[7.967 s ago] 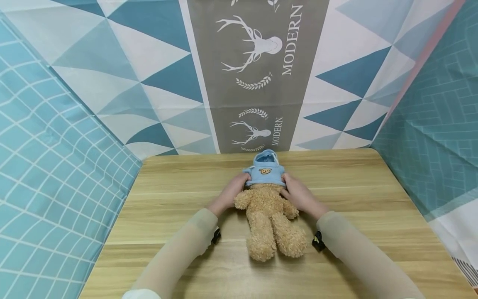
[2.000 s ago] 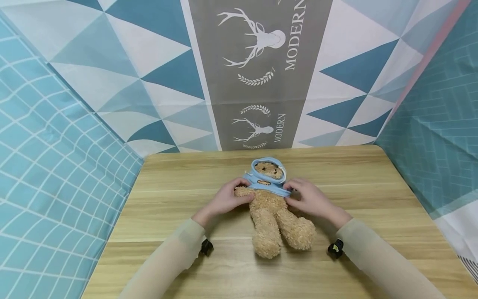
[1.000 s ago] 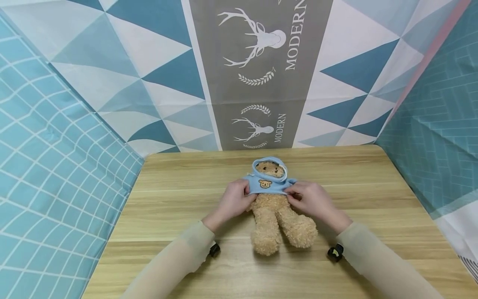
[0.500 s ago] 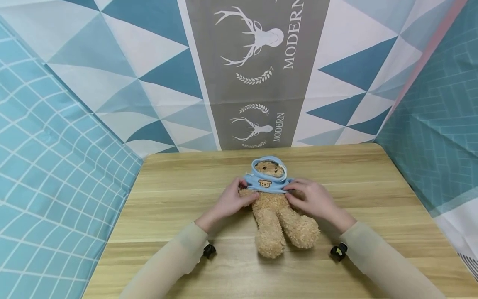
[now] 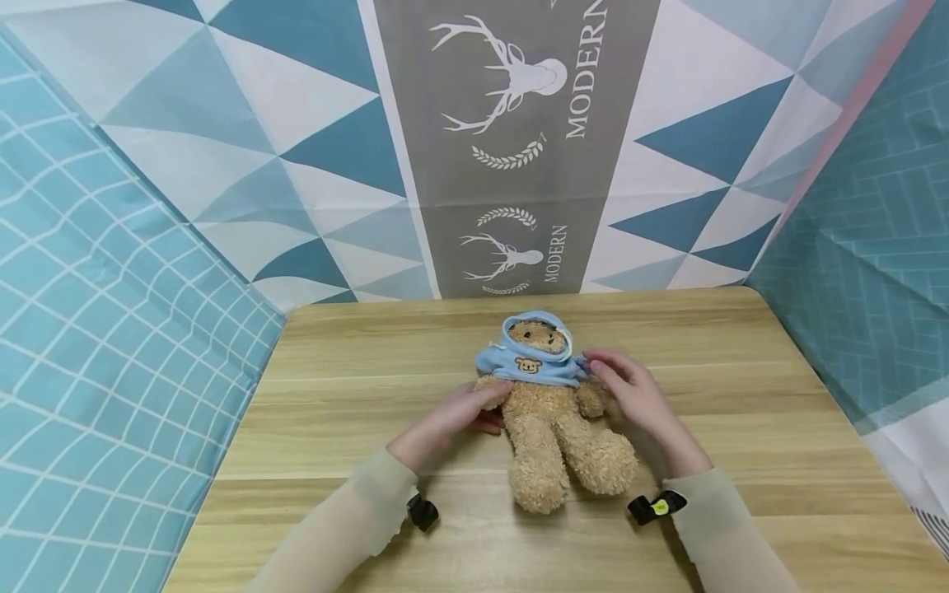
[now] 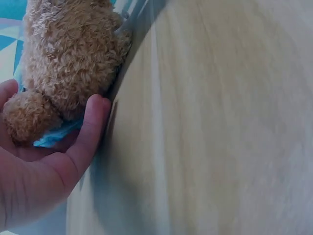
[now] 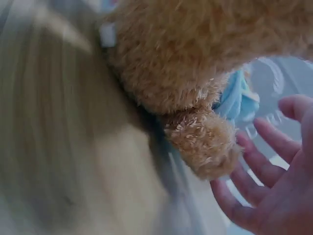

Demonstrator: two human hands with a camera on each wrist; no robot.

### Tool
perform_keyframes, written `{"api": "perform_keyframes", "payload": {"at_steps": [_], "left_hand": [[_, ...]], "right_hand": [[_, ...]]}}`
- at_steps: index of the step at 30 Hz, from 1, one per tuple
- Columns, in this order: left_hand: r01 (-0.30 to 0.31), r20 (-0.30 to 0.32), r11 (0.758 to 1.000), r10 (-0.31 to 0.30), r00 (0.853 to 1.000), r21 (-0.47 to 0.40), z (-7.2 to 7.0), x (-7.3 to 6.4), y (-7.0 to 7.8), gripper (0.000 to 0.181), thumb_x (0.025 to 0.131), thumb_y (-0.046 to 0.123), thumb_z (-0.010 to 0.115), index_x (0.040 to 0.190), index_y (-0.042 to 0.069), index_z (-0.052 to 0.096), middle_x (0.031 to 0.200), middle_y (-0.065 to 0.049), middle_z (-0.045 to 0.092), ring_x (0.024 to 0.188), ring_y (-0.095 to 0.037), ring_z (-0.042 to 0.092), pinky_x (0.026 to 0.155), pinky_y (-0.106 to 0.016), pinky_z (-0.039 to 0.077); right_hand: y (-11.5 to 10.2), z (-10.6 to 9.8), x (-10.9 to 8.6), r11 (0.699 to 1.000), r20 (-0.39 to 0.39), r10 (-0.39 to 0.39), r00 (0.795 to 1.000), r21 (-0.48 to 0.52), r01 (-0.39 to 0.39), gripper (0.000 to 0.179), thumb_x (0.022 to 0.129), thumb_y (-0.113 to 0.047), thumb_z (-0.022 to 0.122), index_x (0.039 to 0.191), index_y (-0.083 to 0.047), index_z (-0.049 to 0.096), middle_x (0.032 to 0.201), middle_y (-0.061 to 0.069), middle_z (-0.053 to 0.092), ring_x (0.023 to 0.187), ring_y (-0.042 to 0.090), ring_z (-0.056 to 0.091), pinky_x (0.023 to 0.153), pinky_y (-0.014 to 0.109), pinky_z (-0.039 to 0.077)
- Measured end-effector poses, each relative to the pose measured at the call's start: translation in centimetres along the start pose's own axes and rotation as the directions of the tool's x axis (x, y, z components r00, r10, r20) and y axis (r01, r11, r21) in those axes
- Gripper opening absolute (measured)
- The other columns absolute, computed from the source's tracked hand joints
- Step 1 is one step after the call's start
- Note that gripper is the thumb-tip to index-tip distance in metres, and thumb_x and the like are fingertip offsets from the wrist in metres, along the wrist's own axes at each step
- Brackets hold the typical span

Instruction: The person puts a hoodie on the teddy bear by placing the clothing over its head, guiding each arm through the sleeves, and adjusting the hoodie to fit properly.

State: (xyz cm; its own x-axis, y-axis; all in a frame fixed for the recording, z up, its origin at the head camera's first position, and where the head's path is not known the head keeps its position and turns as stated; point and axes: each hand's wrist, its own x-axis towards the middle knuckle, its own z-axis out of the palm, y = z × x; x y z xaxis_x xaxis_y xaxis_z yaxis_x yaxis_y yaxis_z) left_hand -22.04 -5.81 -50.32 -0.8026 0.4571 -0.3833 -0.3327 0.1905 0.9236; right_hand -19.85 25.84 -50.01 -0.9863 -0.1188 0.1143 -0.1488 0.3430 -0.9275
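A tan teddy bear [image 5: 539, 412] lies on its back on the wooden table, its feet toward me. It wears a light blue hoodie [image 5: 511, 362] with a bear-face patch; the hood frames its head. My left hand [image 5: 455, 416] holds the bear's arm on the left, thumb on top and fingers below. In the left wrist view, that furry paw [image 6: 30, 117] sits within the hand. Beside the other arm, my right hand [image 5: 638, 391] has its fingers spread and nearly straight, fingertips at the sleeve. The right wrist view shows these fingers near the paw [image 7: 203, 144].
The wooden table [image 5: 356, 354] extends around the bear. Patterned cloth walls stand behind it and on both sides; the back one [image 5: 511, 189] carries deer heads and lettering. Black straps [image 5: 423, 512] are on both wrists.
The hoodie has come down over the bear's head, so its face shows. In the last half second, my right hand let go of the hem and opened beside the sleeve; my left hand moved to the arm.
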Motion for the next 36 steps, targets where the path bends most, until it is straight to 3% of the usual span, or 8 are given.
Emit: {"api": "perform_keyframes", "payload": {"at_steps": [3,5,8,11,19,25,30,36], "left_hand": [[-0.015,-0.011,1.0,0.015,1.0,-0.011,0.4,0.1,-0.3,0.06,0.103,0.053,0.067,0.134,0.001,0.067,0.113,-0.012,0.076,0.089,-0.02,0.074,0.097,-0.042,0.058],[-0.028,-0.032,0.999,0.028,0.999,-0.024,0.7,0.1,-0.5,0.06,0.103,0.053,0.066,0.137,0.002,0.068,0.124,-0.012,0.074,0.096,-0.022,0.075,0.108,-0.047,0.051],[-0.042,-0.066,0.997,0.038,0.997,-0.059,1.1,0.1,-0.7,0.062,0.103,0.053,0.066,0.14,0.004,0.067,0.135,-0.012,0.071,0.106,-0.026,0.075,0.115,-0.048,0.045],[-0.066,-0.093,0.991,0.055,0.994,-0.116,1.5,0.1,-0.9,0.06,0.103,0.05,0.068,0.137,0.001,0.068,0.136,-0.012,0.07,0.112,-0.027,0.073,0.11,-0.046,0.05],[-0.08,-0.129,0.978,0.056,0.99,-0.192,1.6,0.1,-1.1,0.059,0.105,0.049,0.066,0.136,-0.001,0.066,0.124,-0.016,0.075,0.102,-0.026,0.077,0.093,-0.04,0.061],[-0.086,-0.116,0.973,0.062,0.991,-0.214,1.4,0.2,-1.4,0.058,0.106,0.047,0.066,0.136,-0.002,0.064,0.119,-0.018,0.076,0.096,-0.026,0.078,0.089,-0.042,0.062],[-0.089,-0.124,0.973,0.063,0.99,-0.212,1.3,0.3,-1.7,0.056,0.105,0.047,0.067,0.134,-0.001,0.063,0.114,-0.016,0.077,0.091,-0.025,0.078,0.086,-0.042,0.063],[-0.097,-0.142,0.974,0.068,0.988,-0.205,1.1,0.2,-1.9,0.05,0.106,0.045,0.067,0.126,-0.001,0.065,0.107,-0.015,0.077,0.086,-0.021,0.077,0.082,-0.039,0.064]], "right_hand": [[0.5,0.0,-0.4,0.979,0.009,0.088,0.996,0.185,-0.088,0.049,0.116,-0.031,0.048,0.148,0.006,0.055,0.141,0.028,0.062,0.109,0.015,0.07,0.092,0.026,0.056],[0.7,0.1,-0.6,0.956,0.016,0.109,0.994,0.274,-0.11,0.054,0.117,-0.035,0.046,0.15,0.008,0.051,0.142,0.029,0.061,0.122,0.017,0.066,0.104,0.026,0.05],[0.7,-0.2,-0.7,0.931,0.0,0.101,0.995,0.352,-0.095,0.057,0.117,-0.038,0.045,0.149,0.008,0.051,0.14,0.024,0.064,0.124,0.022,0.066,0.106,0.032,0.051],[0.6,-0.7,-0.8,0.913,-0.026,0.074,0.997,0.404,-0.057,0.052,0.117,-0.035,0.045,0.145,0.007,0.055,0.133,0.014,0.07,0.122,0.021,0.067,0.103,0.037,0.054],[0.0,-1.7,-0.9,0.898,-0.04,0.054,0.998,0.439,-0.031,0.038,0.117,-0.036,0.046,0.137,-0.008,0.064,0.12,-0.004,0.074,0.116,0.014,0.069,0.1,0.038,0.057],[-0.3,-1.0,-0.9,0.914,-0.016,0.102,0.995,0.396,-0.087,0.054,0.116,-0.034,0.047,0.146,0.011,0.051,0.126,0.008,0.073,0.117,0.016,0.069,0.102,0.036,0.056],[-0.3,-0.3,-0.8,0.932,0.019,0.159,0.987,0.328,-0.156,0.053,0.116,-0.034,0.048,0.148,0.008,0.051,0.13,0.012,0.072,0.119,0.015,0.068,0.103,0.029,0.051],[-0.2,0.2,-0.8,0.937,0.029,0.167,0.985,0.306,-0.168,0.053,0.116,-0.034,0.049,0.149,0.007,0.052,0.133,0.016,0.071,0.117,0.011,0.068,0.104,0.03,0.049]]}}
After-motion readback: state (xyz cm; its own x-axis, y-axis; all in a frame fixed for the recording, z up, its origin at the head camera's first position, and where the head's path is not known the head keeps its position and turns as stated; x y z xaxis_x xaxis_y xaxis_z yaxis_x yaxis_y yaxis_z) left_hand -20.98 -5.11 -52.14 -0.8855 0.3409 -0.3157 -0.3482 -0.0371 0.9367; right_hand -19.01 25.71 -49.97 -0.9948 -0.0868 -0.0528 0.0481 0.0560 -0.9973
